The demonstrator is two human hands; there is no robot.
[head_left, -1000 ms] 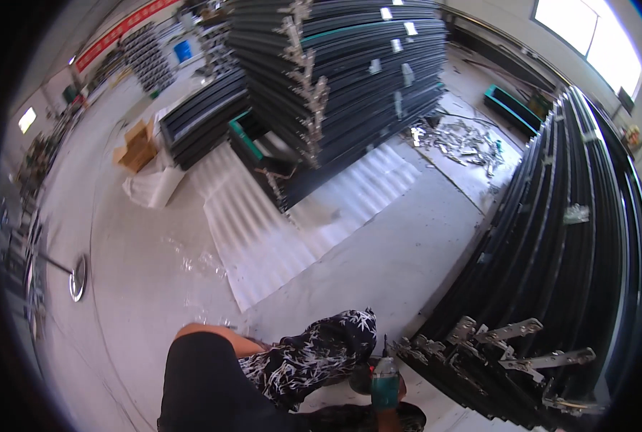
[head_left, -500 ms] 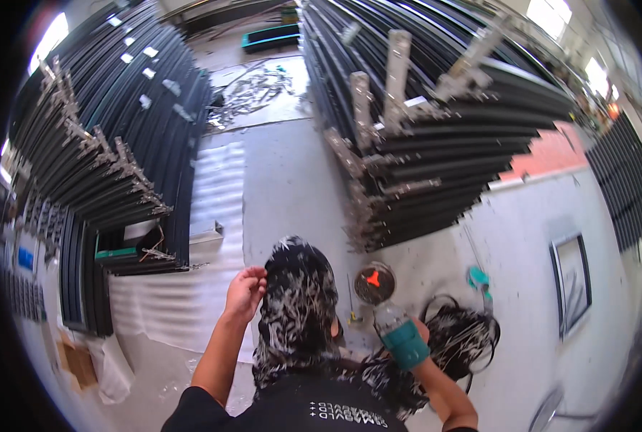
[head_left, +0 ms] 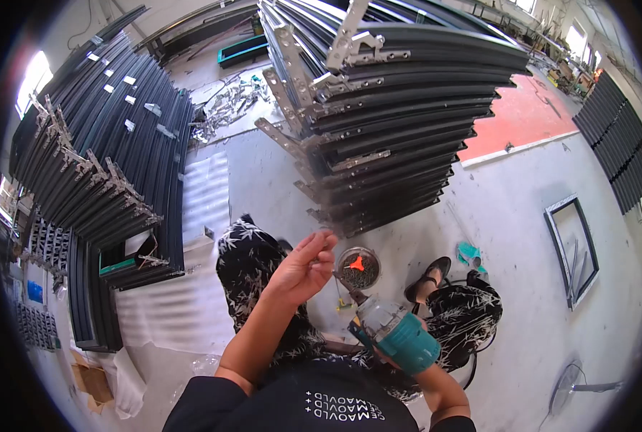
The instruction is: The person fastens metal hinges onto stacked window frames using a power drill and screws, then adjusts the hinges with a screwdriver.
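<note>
My left hand (head_left: 306, 268) is raised over my lap beside the frame stack. Its fingers are curled and pinched together; anything small between them cannot be made out. My right hand (head_left: 387, 360), mostly hidden, grips a teal power drill (head_left: 412, 344) with a clear front housing. The drill's nose points up toward a round metal bowl (head_left: 370, 279) on the floor. Small dark pieces like screws fill the bowl, with an orange three-armed piece (head_left: 359, 264) on top. Ahead of my hands stands a stack of black frames (head_left: 407, 144) with metal stays (head_left: 292, 68) on their ends.
More black frames (head_left: 112, 151) stand at the left beside white foam sheet (head_left: 148, 309). A teal object (head_left: 468, 252) lies on the floor near my foot (head_left: 429, 279). At the right are a small frame (head_left: 584, 252) and a fan (head_left: 566, 389). A cardboard box (head_left: 92, 381) sits lower left.
My left hand has moved right, from beside my left knee to near the bowl and stack. The drill has shifted slightly down, still in my right hand. The view has turned, with the stack appearing nearer.
</note>
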